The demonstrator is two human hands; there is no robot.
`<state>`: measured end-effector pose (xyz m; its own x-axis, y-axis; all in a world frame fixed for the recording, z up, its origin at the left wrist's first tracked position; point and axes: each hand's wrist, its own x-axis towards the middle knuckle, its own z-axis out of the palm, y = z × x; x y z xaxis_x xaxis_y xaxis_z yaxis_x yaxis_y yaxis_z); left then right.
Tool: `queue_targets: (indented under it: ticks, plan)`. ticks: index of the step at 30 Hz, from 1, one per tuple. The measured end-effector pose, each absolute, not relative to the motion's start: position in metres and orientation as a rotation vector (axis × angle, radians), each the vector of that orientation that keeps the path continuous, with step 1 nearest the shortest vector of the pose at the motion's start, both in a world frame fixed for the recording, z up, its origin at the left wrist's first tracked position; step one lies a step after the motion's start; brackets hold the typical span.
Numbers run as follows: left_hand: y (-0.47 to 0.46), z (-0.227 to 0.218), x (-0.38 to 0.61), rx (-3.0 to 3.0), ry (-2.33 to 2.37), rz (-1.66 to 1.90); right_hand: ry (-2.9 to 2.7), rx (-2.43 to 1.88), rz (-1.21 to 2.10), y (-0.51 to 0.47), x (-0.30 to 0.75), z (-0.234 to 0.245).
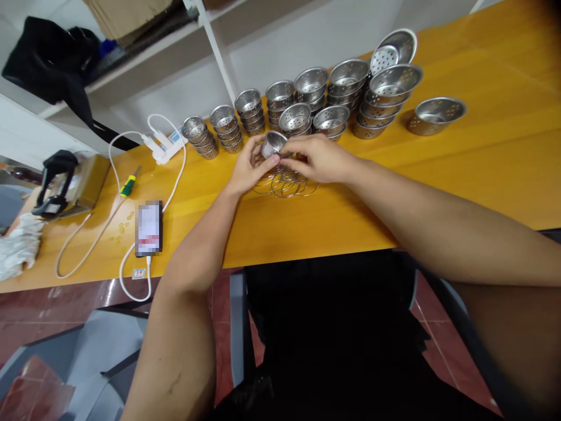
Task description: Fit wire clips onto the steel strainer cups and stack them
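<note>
A small metal cup is tilted in my left hand, whose fingers and thumb wrap round its side. My right hand is closed at the cup's right edge, thumb and fingers pinched together. Whether it grips the rim or a thin wire there, I cannot make out. Below both hands, a loose heap of thin wire rings lies on the wooden table. Just behind the hands stand short stacks of perforated metal cups, partly covered by my fingers.
More stacks of perforated cups line the wall side, with larger ones to the right and a single bowl beyond. On the left are a power strip, a green-yellow screwdriver, a phone with white cables, and a cardboard box.
</note>
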<state>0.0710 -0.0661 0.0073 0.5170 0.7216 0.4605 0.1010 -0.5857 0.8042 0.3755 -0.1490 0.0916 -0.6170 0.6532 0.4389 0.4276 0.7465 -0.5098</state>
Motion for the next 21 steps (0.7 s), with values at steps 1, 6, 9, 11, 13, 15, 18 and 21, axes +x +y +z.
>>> queue_targets:
  ticks: [1,6,9,11,13,15,18,21]
  plan:
    - [-0.066,0.008,0.07,2.018,0.684,1.066,-2.324,-0.874,0.438,-0.149,0.381,0.099]
    - [-0.073,0.017,0.071,1.989,0.845,1.056,-2.153,-1.457,-0.009,-0.154,0.417,0.149]
    - [-0.082,0.025,0.075,1.977,0.894,1.061,-2.188,-1.736,-0.057,-0.158,0.426,0.167]
    - [-0.087,0.029,0.078,1.961,0.908,1.064,-2.25,-1.845,0.007,-0.157,0.425,0.168]
    - [-0.09,0.032,0.079,1.946,0.915,1.059,-2.266,-1.923,0.063,-0.155,0.42,0.163]
    - [-0.09,0.032,0.08,1.937,0.917,1.053,-2.253,-1.964,0.082,-0.153,0.416,0.158]
    - [-0.09,0.032,0.08,1.951,0.922,1.063,-2.238,-1.948,0.098,-0.15,0.413,0.152]
    - [-0.091,0.032,0.081,1.968,0.935,1.065,-2.24,-1.865,0.143,-0.149,0.416,0.147]
